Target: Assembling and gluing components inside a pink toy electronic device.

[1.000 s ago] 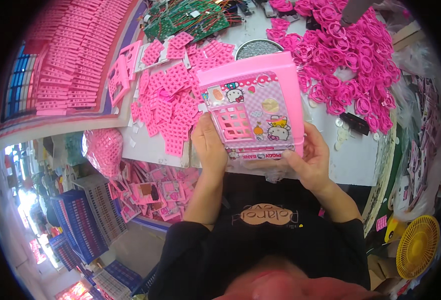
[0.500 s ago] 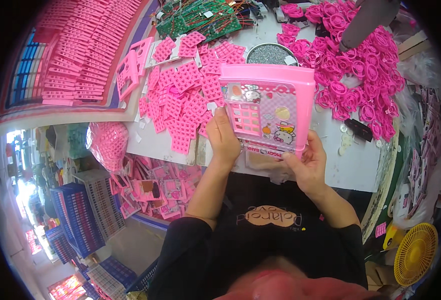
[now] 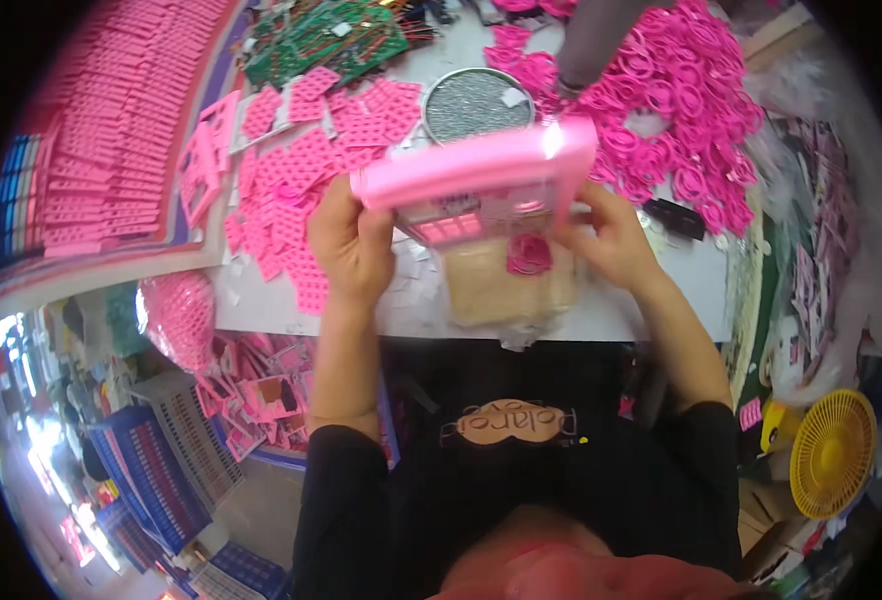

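Between my hands I hold a pink plastic cover (image 3: 481, 165) with a printed cartoon front and a grid of small square openings. It is tilted, so its thick top edge faces up, and its right side is blurred. My left hand (image 3: 354, 248) is closed on the left end, thumb in front. At the right edge my right hand (image 3: 611, 240) grips it, fingers partly hidden. Below the cover lies a tan pad (image 3: 476, 285) in clear wrapping, with a magenta ring-shaped part (image 3: 529, 256) on it.
Pink keypad pieces (image 3: 291, 175) are heaped at left; magenta ring parts (image 3: 686, 110) pile at right. A round tin of small metal parts (image 3: 471, 105) stands behind the cover. Circuit boards (image 3: 331, 45) lie far left. A grey post (image 3: 591, 45) rises at the back. A yellow fan (image 3: 833, 455) is lower right.
The cover has tipped so its printed front is foreshortened, and the tan pad with the magenta part shows below it. My left hand has moved left. The whole view has shifted.
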A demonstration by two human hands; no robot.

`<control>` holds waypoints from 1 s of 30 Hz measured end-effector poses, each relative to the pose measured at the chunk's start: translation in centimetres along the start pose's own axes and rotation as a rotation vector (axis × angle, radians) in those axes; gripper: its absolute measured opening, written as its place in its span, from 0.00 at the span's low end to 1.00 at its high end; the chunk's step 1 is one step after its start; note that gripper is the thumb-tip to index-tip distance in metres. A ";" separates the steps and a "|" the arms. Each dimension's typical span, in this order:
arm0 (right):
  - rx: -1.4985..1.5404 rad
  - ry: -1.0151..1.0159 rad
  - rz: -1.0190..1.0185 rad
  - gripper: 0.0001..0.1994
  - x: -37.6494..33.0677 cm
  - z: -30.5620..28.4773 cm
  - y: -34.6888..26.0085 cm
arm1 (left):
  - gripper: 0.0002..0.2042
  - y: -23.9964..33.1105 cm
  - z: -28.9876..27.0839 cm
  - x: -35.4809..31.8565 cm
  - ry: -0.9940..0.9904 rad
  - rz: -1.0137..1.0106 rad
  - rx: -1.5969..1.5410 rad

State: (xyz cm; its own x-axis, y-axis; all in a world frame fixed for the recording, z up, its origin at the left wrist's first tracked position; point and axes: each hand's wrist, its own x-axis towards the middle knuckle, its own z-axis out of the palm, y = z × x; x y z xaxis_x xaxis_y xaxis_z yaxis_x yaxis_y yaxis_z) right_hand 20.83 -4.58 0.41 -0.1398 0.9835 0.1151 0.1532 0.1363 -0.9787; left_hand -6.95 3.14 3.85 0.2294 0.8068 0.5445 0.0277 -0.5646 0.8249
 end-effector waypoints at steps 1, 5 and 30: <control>-0.147 0.012 -0.112 0.18 0.7 -1.2 0.3 | 0.10 -0.1 -0.9 0.0 -0.141 0.041 0.038; -0.601 -0.104 -0.385 0.18 0.7 -3.3 1.7 | 0.18 -0.5 -2.0 -1.8 -0.687 0.158 0.188; -0.969 -0.112 -0.314 0.20 -1.2 0.7 1.3 | 0.27 -0.3 3.0 -4.5 -0.956 0.036 0.715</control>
State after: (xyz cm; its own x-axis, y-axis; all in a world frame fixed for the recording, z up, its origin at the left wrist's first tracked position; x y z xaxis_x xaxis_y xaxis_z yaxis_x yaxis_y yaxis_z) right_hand 20.52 -5.67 -1.08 -0.3930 0.8768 0.2771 0.8118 0.4724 -0.3433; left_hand -5.11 -0.89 0.71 0.8639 0.5033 -0.0180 0.4725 -0.7976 0.3750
